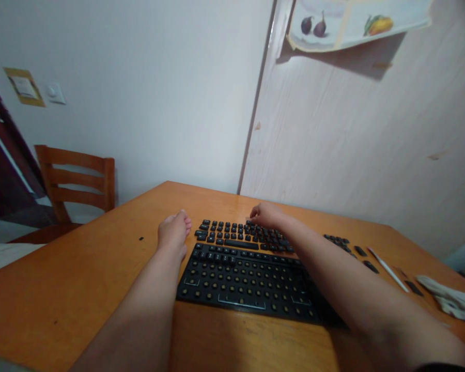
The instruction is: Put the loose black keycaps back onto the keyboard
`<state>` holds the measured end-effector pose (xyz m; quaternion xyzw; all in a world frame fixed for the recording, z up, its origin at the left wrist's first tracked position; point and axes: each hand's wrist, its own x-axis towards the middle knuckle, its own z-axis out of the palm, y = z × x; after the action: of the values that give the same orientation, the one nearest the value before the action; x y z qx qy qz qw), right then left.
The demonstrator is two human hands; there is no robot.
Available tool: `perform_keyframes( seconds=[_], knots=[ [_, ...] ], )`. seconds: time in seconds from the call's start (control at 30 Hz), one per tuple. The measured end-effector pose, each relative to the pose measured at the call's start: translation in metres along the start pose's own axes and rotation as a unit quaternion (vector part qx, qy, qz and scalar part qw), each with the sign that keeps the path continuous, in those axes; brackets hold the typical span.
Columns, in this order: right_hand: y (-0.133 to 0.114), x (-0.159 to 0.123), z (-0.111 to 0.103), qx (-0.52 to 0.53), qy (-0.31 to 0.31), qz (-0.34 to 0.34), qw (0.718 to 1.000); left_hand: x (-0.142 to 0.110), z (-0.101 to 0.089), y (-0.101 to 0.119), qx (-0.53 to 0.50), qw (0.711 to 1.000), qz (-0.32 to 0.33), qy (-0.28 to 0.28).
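A black keyboard [251, 284] lies on the wooden table in front of me, most of its key posts bare and several keycaps seated along its upper left rows. Beyond it, loose black keycaps [222, 230] are spread in keyboard-like rows, with a long space bar [241, 244] among them. My left hand [173, 231] rests at the left end of these rows, fingers curled in; whatever they may hold is hidden. Over the far row, my right hand [266, 215] has its fingertips bent down and closed at a keycap. My right forearm covers part of the keyboard's right side.
More loose keycaps [337, 240] lie right of my forearm. Farther right are a white pen-like stick [388, 268], a dark flat piece [414, 288] and a crumpled pale cloth [451, 299]. A wooden chair [79, 181] stands left, and a wall backs the table.
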<state>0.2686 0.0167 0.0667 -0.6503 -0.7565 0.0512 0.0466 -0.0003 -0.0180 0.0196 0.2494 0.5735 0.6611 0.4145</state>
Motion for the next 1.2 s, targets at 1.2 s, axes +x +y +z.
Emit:
perform_keyframes(
  seconds=[1.2],
  knots=[
    [-0.001,0.022,0.015,0.003,-0.037,-0.004,0.999,0.001,-0.001,-0.003,-0.015,1.000,0.016,-0.007]
  ],
)
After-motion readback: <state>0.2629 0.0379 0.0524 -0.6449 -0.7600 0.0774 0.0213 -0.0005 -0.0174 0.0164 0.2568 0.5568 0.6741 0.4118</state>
